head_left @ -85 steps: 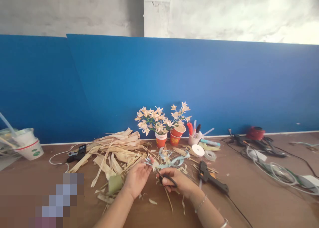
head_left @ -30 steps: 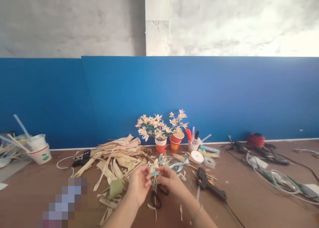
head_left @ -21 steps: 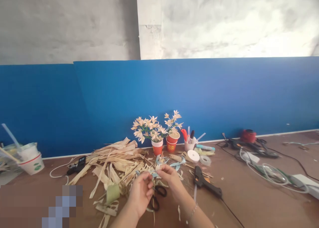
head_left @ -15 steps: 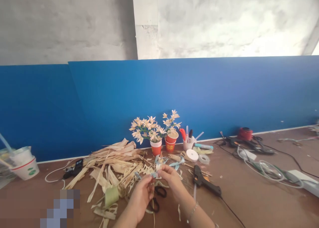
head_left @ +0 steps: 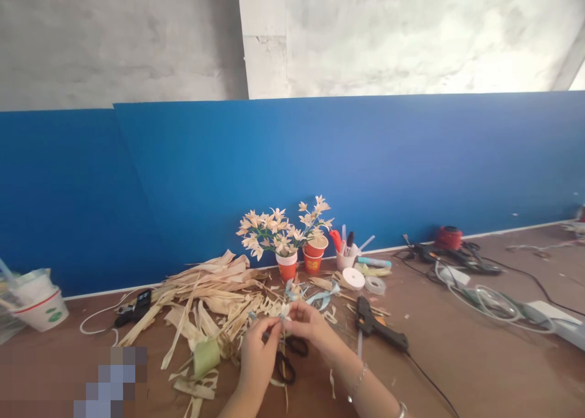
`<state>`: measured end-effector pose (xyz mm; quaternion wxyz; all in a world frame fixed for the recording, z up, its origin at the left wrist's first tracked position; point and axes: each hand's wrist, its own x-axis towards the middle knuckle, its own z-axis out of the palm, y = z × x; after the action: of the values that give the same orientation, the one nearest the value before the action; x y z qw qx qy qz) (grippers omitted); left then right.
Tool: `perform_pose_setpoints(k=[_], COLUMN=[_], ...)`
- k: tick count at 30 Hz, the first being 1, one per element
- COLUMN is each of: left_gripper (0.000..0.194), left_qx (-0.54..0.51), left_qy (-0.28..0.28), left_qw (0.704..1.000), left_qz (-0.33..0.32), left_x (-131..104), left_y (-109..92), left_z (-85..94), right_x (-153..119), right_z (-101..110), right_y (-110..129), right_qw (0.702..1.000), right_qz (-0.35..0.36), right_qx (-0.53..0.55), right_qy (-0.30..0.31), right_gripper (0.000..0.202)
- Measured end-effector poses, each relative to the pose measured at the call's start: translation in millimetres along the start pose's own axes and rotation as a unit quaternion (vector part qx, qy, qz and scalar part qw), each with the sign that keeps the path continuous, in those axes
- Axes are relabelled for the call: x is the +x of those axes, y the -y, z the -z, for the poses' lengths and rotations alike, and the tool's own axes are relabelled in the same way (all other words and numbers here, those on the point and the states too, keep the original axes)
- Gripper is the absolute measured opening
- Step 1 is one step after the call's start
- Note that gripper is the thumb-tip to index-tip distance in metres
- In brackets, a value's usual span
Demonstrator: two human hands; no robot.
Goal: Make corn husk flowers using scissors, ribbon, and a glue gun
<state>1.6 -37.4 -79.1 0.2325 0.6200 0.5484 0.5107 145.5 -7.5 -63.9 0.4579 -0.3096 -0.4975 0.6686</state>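
Note:
My left hand (head_left: 261, 351) and my right hand (head_left: 308, 325) meet above the middle of the brown table. Fingertips of both pinch a small pale flower-like piece (head_left: 284, 310) with a bit of light blue at its base. Black-handled scissors (head_left: 286, 368) lie under and between the hands, their blades hidden. Behind the hands are light blue ribbon strips (head_left: 323, 295). Dry beige husks (head_left: 214, 290) spread to the left, beside a green roll (head_left: 206, 358). Beige flowers (head_left: 269, 226) stand in a red and white paper cup (head_left: 287, 268), with more in red cups (head_left: 312, 262) beside it.
A black glue gun (head_left: 381, 329) with its cord lies right of my hands. Near it are a white spool (head_left: 353, 278), a tape roll (head_left: 375, 285) and a cup of pens (head_left: 345, 258). Cables and a power strip (head_left: 555, 323) lie far right; a white tub (head_left: 43, 311) stands far left.
My fingertips have drawn closer together around the small piece, and my left hand is turned more upright. The view has shifted slightly.

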Motion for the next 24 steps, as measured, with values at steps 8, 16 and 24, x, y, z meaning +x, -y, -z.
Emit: perform_pose_setpoints(k=[8,16,24], left_gripper=[0.020,0.018,0.019], left_qx=[-0.113,-0.032,0.013], left_qy=[0.045,0.015,0.021], left_qw=[0.992,0.999,0.999], left_qz=[0.043,0.023,0.020], left_x=[0,1,0], left_y=[6,6,0], left_z=[-4.6,-2.9,2.0], right_x=[1,-4,-4], right_z=[-5,-3,-6], right_y=[-1,8,6], right_qw=[0.999,0.998,0.997], right_qz=[-0.007,-0.020,-0.025], right_qx=[0.001,-0.018,0.003], right_qy=[-0.045,-0.059,-0.071], right_gripper=[0.035,0.025,0.029])
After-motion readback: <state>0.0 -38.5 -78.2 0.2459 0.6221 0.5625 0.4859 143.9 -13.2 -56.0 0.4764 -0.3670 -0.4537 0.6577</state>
